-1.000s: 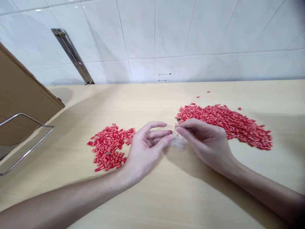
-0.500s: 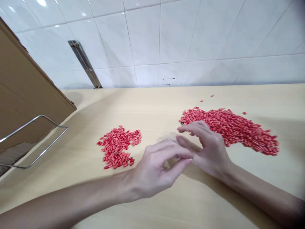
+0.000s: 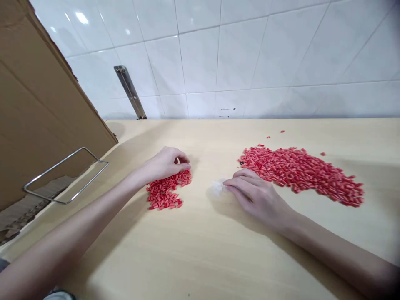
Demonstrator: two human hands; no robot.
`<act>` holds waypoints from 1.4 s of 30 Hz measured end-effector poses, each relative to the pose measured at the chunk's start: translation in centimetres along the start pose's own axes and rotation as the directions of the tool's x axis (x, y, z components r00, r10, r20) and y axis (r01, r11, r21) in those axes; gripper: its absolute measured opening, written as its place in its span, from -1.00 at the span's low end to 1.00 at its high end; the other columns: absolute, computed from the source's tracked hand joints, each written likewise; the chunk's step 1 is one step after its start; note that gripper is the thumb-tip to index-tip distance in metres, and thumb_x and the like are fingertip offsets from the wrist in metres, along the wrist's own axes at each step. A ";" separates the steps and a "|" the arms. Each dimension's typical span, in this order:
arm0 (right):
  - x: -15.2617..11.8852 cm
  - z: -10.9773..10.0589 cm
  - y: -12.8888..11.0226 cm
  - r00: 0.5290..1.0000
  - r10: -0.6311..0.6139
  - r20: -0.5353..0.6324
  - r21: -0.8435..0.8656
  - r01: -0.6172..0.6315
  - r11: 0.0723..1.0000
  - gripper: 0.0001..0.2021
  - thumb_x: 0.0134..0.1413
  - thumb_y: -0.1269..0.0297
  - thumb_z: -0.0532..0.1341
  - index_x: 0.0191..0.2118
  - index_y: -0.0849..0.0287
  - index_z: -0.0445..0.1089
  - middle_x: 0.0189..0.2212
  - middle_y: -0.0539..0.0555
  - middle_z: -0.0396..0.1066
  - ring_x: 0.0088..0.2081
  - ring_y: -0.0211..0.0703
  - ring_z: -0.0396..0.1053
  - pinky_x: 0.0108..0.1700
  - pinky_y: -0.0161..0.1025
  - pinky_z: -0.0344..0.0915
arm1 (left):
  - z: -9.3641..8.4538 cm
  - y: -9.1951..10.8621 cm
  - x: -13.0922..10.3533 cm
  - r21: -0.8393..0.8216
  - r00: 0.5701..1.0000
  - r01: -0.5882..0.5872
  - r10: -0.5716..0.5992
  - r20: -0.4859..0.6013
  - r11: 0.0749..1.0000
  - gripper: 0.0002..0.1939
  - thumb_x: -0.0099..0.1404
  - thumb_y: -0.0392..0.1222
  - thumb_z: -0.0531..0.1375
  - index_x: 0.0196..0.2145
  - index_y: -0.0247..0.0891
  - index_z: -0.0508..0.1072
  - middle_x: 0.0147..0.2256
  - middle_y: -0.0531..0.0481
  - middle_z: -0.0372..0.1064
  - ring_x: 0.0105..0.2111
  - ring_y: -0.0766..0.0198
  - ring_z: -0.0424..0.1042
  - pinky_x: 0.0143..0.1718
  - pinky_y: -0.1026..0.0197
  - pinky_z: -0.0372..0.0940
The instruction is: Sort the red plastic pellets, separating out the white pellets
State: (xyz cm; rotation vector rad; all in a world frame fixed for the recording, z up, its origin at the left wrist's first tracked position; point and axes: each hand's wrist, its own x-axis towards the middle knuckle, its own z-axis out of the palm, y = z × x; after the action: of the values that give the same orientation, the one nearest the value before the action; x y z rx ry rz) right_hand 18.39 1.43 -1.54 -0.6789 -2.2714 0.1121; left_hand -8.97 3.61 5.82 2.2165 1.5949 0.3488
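Note:
Over the back edge of the smaller pile of red pieces [image 3: 165, 193] is my left hand [image 3: 170, 162], its thumb and fingertips close together; whatever they may hold is too small to name. My right hand [image 3: 256, 193] has its fingertips pinched at the edge of a white, fluffy-looking clump [image 3: 217, 187] on the table. Behind and to the right of that hand spreads the larger pile of red pieces [image 3: 306, 171], with a small dark piece [image 3: 241, 163] at its left end.
A cardboard sheet [image 3: 46, 104] leans at the left, with a bent wire frame [image 3: 65, 178] before it. A metal strip [image 3: 130, 92] stands against the tiled wall [image 3: 200, 58]. Loose red pieces lie behind the larger pile on the light wooden table [image 3: 193, 258].
My left hand has moved away from my right hand, leftward to the smaller pile. My right hand's fingers have closed at the white clump. The view has shifted a little.

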 end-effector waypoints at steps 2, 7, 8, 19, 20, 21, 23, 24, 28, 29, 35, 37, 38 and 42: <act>0.0 0.0 0.0 1.000 -0.006 -0.003 0.004 0.006 1.000 -0.83 0.21 0.48 0.15 -0.15 0.17 0.44 -0.30 0.12 0.53 -0.18 -0.02 0.41 -0.11 -0.02 0.43 | 0.6 0.0 0.2 -0.032 0.999 -0.027 0.028 0.024 0.999 -0.75 0.22 -0.09 0.17 -0.27 -0.26 0.58 -0.30 -0.08 0.56 -0.34 0.21 0.45 -0.31 0.22 0.27; 0.1 -0.1 -0.3 0.998 0.019 0.053 -0.044 -0.016 0.999 -0.80 0.22 0.41 0.17 -0.07 0.18 0.45 -0.25 0.18 0.54 -0.11 0.03 0.44 -0.10 0.00 0.43 | 0.7 0.1 0.5 -0.023 0.996 -0.047 0.048 0.078 0.999 -0.80 0.18 -0.15 0.17 -0.37 -0.27 0.58 -0.41 -0.04 0.53 -0.43 0.27 0.43 -0.38 0.26 0.25; 0.1 -0.1 -0.3 0.998 0.015 0.054 -0.045 -0.012 0.999 -0.81 0.23 0.42 0.15 -0.09 0.19 0.46 -0.27 0.18 0.53 -0.14 0.01 0.45 -0.13 -0.02 0.44 | 0.5 0.1 0.4 -0.011 0.994 -0.049 0.049 0.097 0.999 -0.80 0.17 -0.16 0.17 -0.38 -0.27 0.57 -0.41 -0.04 0.53 -0.43 0.27 0.43 -0.38 0.26 0.25; 0.2 -0.2 -0.3 0.998 -0.064 0.019 0.081 0.062 0.995 -0.77 0.24 0.53 0.05 -0.14 0.18 0.41 -0.27 0.16 0.50 -0.18 -0.04 0.41 -0.15 -0.06 0.43 | -0.6 1.2 -0.5 0.107 0.991 -0.030 0.016 0.132 0.994 -0.78 0.12 -0.22 0.15 -0.31 -0.21 0.57 -0.32 -0.07 0.53 -0.35 0.20 0.45 -0.35 0.25 0.26; 0.3 -0.3 -0.5 0.999 -0.044 0.019 0.090 0.042 0.995 -0.78 0.24 0.52 0.05 -0.15 0.18 0.40 -0.27 0.17 0.49 -0.19 -0.05 0.41 -0.15 -0.06 0.43 | -0.6 1.2 -0.5 0.108 0.991 -0.033 0.018 0.132 0.994 -0.79 0.11 -0.22 0.15 -0.33 -0.21 0.57 -0.33 -0.07 0.53 -0.36 0.20 0.45 -0.36 0.25 0.26; 0.3 -0.3 -0.6 0.999 -0.028 0.020 0.098 0.026 0.995 -0.79 0.24 0.51 0.05 -0.15 0.19 0.40 -0.27 0.18 0.48 -0.19 -0.05 0.41 -0.16 -0.06 0.43 | -0.6 1.2 -0.6 0.107 0.991 -0.038 0.024 0.134 0.993 -0.80 0.09 -0.22 0.16 -0.35 -0.21 0.57 -0.34 -0.06 0.53 -0.37 0.20 0.45 -0.37 0.24 0.25; 0.4 -0.5 -0.8 1.000 -0.010 0.016 0.107 0.008 0.994 -0.81 0.23 0.50 0.06 -0.17 0.19 0.39 -0.27 0.19 0.47 -0.20 -0.05 0.41 -0.19 -0.07 0.43 | -0.5 1.3 -0.6 0.111 0.992 -0.046 0.032 0.125 0.993 -0.82 0.07 -0.21 0.17 -0.38 -0.21 0.57 -0.37 -0.06 0.52 -0.39 0.21 0.44 -0.38 0.24 0.25; 0.4 -0.5 -0.9 1.000 -0.009 0.009 0.110 0.008 0.994 -0.82 0.22 0.50 0.07 -0.17 0.19 0.39 -0.28 0.19 0.47 -0.21 -0.05 0.42 -0.20 -0.08 0.43 | -0.5 1.3 -0.6 0.118 0.993 -0.048 0.034 0.117 0.992 -0.82 0.07 -0.22 0.18 -0.38 -0.21 0.57 -0.37 -0.06 0.52 -0.40 0.21 0.44 -0.38 0.24 0.25; 0.3 -0.4 -0.7 1.000 -0.014 -0.007 0.117 0.015 0.993 -0.83 0.21 0.50 0.10 -0.18 0.19 0.40 -0.30 0.18 0.49 -0.24 -0.06 0.42 -0.23 -0.09 0.44 | -0.4 1.7 -0.7 0.188 0.997 -0.062 0.051 0.061 0.980 -0.79 0.10 -0.27 0.13 -0.34 -0.24 0.57 -0.38 -0.08 0.51 -0.37 0.20 0.44 -0.36 0.22 0.25; 0.3 -0.3 -0.6 1.000 -0.019 -0.007 0.121 0.020 0.992 -0.83 0.21 0.50 0.10 -0.18 0.20 0.42 -0.31 0.18 0.49 -0.24 -0.06 0.42 -0.23 -0.09 0.44 | -0.4 2.0 -0.7 0.207 0.997 -0.076 0.069 0.042 0.975 -0.78 0.12 -0.29 0.12 -0.33 -0.25 0.56 -0.37 -0.08 0.50 -0.36 0.19 0.44 -0.35 0.22 0.26; 0.2 -0.2 -0.2 0.999 0.016 -0.047 0.125 -0.010 0.992 -0.75 0.25 0.48 0.09 -0.08 0.19 0.47 -0.27 0.18 0.46 -0.20 -0.05 0.41 -0.20 -0.07 0.46 | 1.0 4.5 -1.3 0.049 0.949 -0.237 0.242 -0.204 0.970 -0.78 0.23 -0.34 0.09 -0.28 -0.31 0.55 -0.29 -0.12 0.49 -0.35 0.23 0.46 -0.25 0.19 0.34; 0.2 -0.3 -0.2 0.998 0.032 -0.052 0.117 -0.026 0.993 -0.75 0.24 0.49 0.09 -0.09 0.18 0.48 -0.26 0.18 0.46 -0.20 -0.06 0.42 -0.21 -0.09 0.46 | 2.5 5.6 -1.5 -0.102 0.913 -0.310 0.266 -0.310 0.945 -0.81 0.25 -0.33 0.13 -0.26 -0.30 0.55 -0.28 -0.10 0.50 -0.34 0.26 0.47 -0.23 0.21 0.36; 0.2 -0.3 -0.2 0.998 0.040 -0.052 0.119 -0.033 0.992 -0.76 0.24 0.50 0.10 -0.11 0.18 0.48 -0.26 0.18 0.46 -0.20 -0.07 0.43 -0.20 -0.10 0.45 | 3.5 6.0 -1.6 -0.184 0.893 -0.344 0.260 -0.366 0.921 -0.81 0.26 -0.34 0.14 -0.25 -0.28 0.56 -0.26 -0.10 0.50 -0.31 0.26 0.47 -0.21 0.22 0.37; 0.4 -0.3 0.0 0.994 0.056 -0.089 0.137 -0.043 0.990 -0.84 0.18 0.51 0.17 -0.23 0.18 0.47 -0.30 0.14 0.51 -0.25 -0.10 0.45 -0.18 -0.14 0.44 | 7.4 7.1 -1.7 -0.479 0.851 -0.405 0.130 -0.508 0.779 -0.87 0.26 -0.25 0.25 -0.25 -0.27 0.59 -0.22 -0.12 0.47 -0.21 0.23 0.47 -0.19 0.22 0.38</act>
State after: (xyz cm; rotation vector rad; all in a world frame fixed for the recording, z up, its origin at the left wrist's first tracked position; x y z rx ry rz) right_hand 18.33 1.58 -1.08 -0.6558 -2.1368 0.2509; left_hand -0.41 -1.20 2.40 1.9450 1.1138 1.3344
